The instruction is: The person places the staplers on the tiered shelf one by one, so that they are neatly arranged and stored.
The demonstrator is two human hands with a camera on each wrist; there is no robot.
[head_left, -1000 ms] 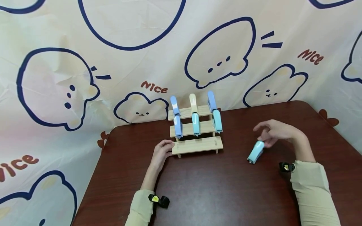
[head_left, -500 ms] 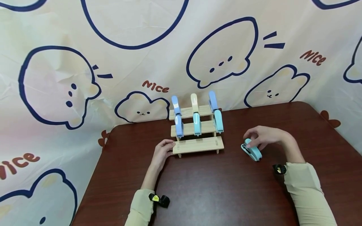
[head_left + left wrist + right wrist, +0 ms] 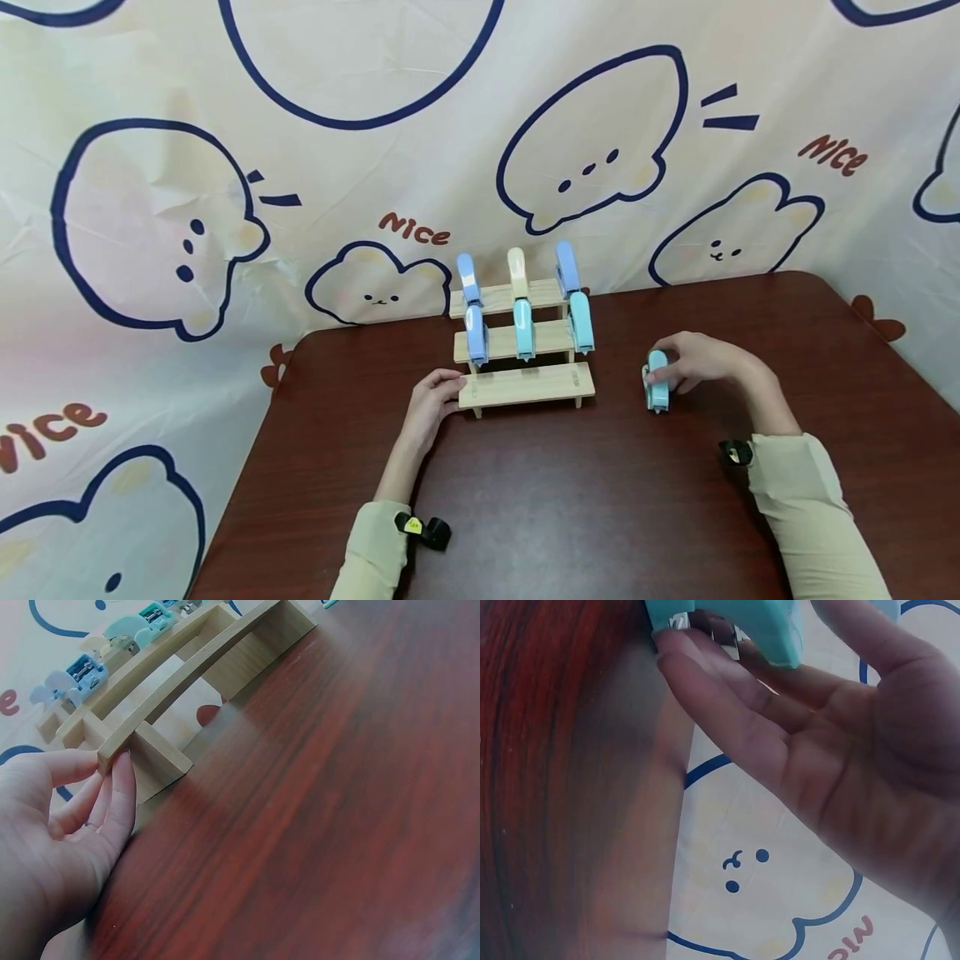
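Observation:
My left hand (image 3: pixel 431 408) pinches the left end of the lowest step of a three-step wooden display rack (image 3: pixel 525 386); in the left wrist view the thumb and fingers (image 3: pixel 124 791) close on that corner. To the right of the rack, my right hand (image 3: pixel 697 364) grips a small teal stapler (image 3: pixel 657 383), its long side facing me. The right wrist view shows the stapler (image 3: pixel 769 630) at the fingertips, cut off by the top edge. On the middle step sit a blue stapler (image 3: pixel 476 333) and two teal staplers (image 3: pixel 523 329). The top step bears two blue staplers and a cream stapler (image 3: pixel 517 273).
The dark brown table (image 3: pixel 540 500) stretches in front of the rack. Behind it hangs a pale cloth (image 3: pixel 337 183) printed with cartoon outlines, close to the rack's back. A black band with a small device (image 3: pixel 433 533) sits at my left wrist.
My right hand has moved left toward the rack with the teal stapler and turned it from slanted to nearly straight. My left hand stays on the rack's corner.

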